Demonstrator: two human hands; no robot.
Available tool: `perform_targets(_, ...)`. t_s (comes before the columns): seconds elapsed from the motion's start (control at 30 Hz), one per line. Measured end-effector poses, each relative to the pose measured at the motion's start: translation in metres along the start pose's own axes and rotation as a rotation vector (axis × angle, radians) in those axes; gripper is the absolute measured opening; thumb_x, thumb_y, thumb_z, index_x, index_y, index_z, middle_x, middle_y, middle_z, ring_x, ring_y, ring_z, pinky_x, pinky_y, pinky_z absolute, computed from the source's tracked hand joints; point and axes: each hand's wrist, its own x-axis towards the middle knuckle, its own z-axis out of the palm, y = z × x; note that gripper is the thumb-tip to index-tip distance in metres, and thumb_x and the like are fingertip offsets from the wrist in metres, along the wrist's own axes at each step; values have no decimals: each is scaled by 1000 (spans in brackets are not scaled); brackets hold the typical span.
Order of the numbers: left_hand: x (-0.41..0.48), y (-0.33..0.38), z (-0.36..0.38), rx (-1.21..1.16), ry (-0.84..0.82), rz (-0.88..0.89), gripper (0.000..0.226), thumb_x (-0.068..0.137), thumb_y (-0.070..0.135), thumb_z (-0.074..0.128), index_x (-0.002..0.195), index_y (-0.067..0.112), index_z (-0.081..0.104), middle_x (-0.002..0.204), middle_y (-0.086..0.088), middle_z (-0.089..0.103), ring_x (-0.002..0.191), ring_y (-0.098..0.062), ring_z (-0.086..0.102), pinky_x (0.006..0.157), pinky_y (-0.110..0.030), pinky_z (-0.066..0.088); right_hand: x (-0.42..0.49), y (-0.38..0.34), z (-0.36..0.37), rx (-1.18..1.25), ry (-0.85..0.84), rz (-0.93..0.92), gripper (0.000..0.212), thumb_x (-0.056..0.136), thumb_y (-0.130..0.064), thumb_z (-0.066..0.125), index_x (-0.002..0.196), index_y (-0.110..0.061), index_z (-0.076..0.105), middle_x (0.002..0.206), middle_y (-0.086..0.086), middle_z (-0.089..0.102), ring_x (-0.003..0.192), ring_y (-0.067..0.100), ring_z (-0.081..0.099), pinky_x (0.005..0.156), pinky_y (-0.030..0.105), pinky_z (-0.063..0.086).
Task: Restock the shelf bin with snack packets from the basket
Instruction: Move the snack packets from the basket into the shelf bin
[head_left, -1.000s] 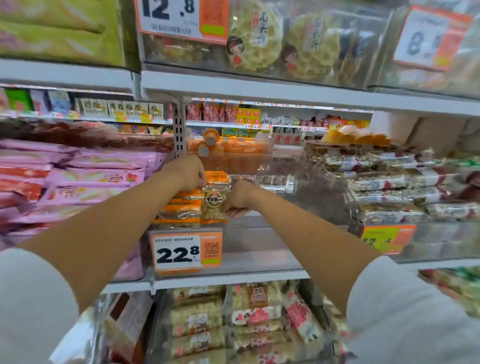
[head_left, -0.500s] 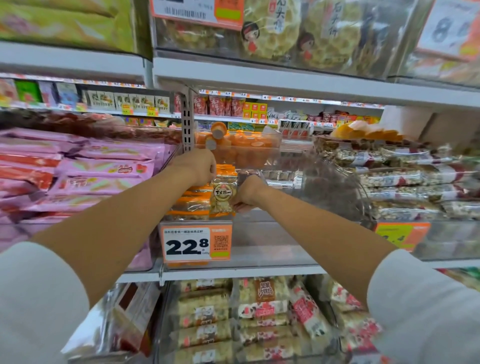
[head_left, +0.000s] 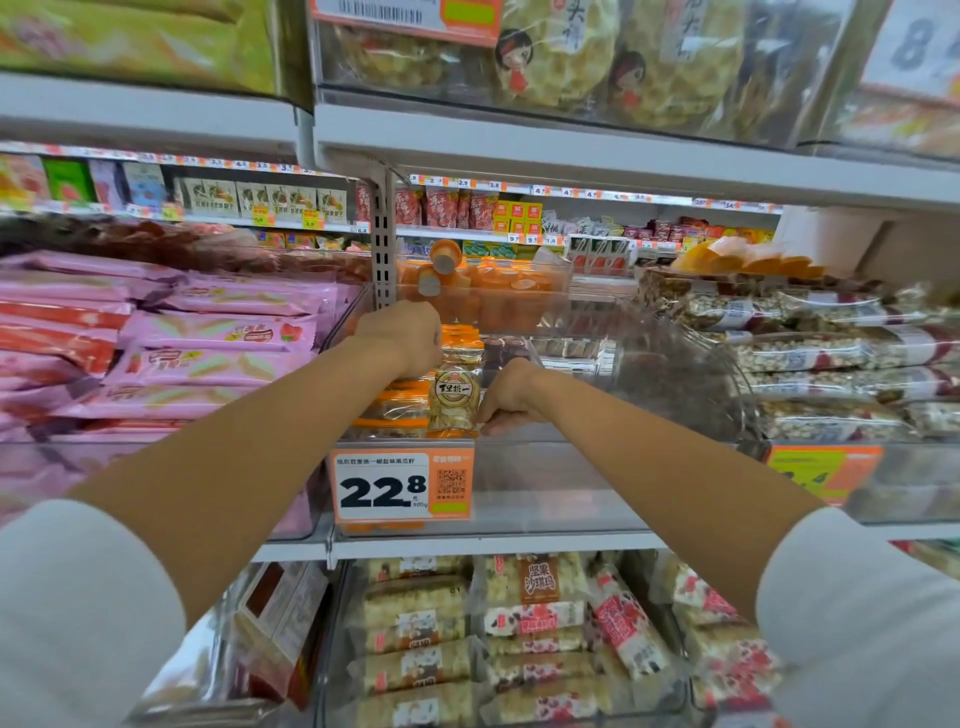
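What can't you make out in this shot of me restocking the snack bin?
- Basket: outside the head view.
- Left hand and right hand: the fingers curl out of sight behind the knuckles, so their hold on the snack packet is unclear.
- Green-orange price tag: number blurred.
- Top-right price tag: cut by the frame edge.

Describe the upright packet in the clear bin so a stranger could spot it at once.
Find the orange 22.8 price tag; the clear bin sits directly behind it. At its front, one snack packet stands upright showing a round label, unlike the orange packets stacked flat to its left.
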Motion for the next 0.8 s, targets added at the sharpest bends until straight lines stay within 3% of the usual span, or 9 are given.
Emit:
perform_targets(0.1, -5, 3, -5, -29, 59, 12, 22, 92, 21, 55, 71, 24, 62, 88, -2, 68, 83, -25, 62, 81, -44, 56, -5, -5, -11, -174, 116, -85, 18, 86, -7, 68, 72, -2, 56, 50, 7, 63, 39, 10, 58, 40, 17, 49)
perform_targets(0.17, -12, 6, -11, -128, 112, 17, 20, 93, 20, 52, 79, 20, 66, 88, -4, 69, 82, -25, 63, 80, -44, 56, -15, -8, -20, -270, 326, -244, 19, 85, -10, 65, 70, -7, 54, 61, 7, 62, 54, 15, 59, 48, 21, 46)
perform_targets(0.23, -22, 16, -18, -271, 176, 15, 17, 93, 18, 52, 88, 15, 68, 87, -3, 68, 84, -25, 63, 79, -41, 55, -33, -8, -31, -164, 480, -402, 11, 83, -10, 68, 83, -12, 57, 84, 5, 62, 76, 20, 59, 65, 29, 49)
perform_targets(0.43, -74, 82, -31, -691, 207, 65, 15, 93, 12, 57, 82, 13, 67, 72, 2, 64, 73, -22, 65, 69, -31, 53, -126, 24, -50, 63, 625, -704, 9, 79, -6, 65, 81, -13, 60, 64, -7, 54, 59, 3, 48, 56, 22, 37)
perform_targets(0.57, -114, 136, -17, -868, 134, 93, 13, 91, 9, 62, 83, 7, 71, 73, -10, 68, 69, -25, 69, 68, -34, 59, -175, 86, -54, 138, 651, -641, 6, 84, -9, 66, 85, -7, 61, 68, 2, 55, 61, 7, 48, 58, 20, 40)
perform_targets(0.7, -158, 185, 22, -944, -71, 109, 14, 92, 4, 61, 79, 5, 67, 69, -9, 63, 52, -10, 61, 53, -22, 54, -211, 172, -46, 182, 626, -478, 10, 83, -10, 69, 78, -11, 61, 66, -2, 54, 60, 5, 48, 55, 18, 38)
perform_targets(0.8, -191, 213, 74, -929, -231, 99, 14, 89, 9, 66, 75, 11, 69, 70, -9, 67, 60, -15, 66, 63, -28, 58, -231, 246, -29, 182, 599, -328, 12, 82, -13, 73, 75, -7, 65, 65, 4, 60, 59, 9, 52, 58, 24, 41)
